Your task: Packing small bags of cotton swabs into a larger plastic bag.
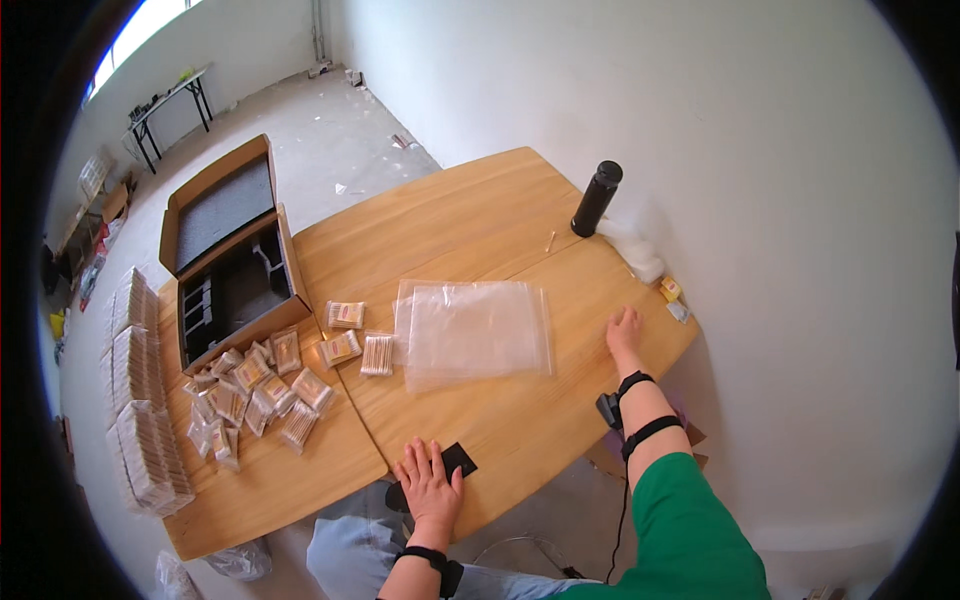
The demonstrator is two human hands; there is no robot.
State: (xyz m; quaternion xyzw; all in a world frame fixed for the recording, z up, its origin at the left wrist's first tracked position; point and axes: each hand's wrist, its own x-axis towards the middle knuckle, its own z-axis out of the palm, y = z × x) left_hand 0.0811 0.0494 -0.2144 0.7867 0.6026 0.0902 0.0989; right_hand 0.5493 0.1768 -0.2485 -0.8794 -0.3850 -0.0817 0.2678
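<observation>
The table is bearing an open box, clear bags at its middle and a heap of swab packets. The left hand is lying flat, fingers spread, touching a black card at the near edge; the right hand is resting open right of the bags

I see a light wooden table with a smooth, faintly satin grain. On it lies a stack of clear plastic bags, glossy and slightly wrinkled. The small packets of cotton swabs are wrapped in shiny transparent film. Under my left hand sits a flat black card, matt. The tall black cylindrical bottle looks matt too. The open brown box is plain cardboard, lined with dull grey foam
</observation>
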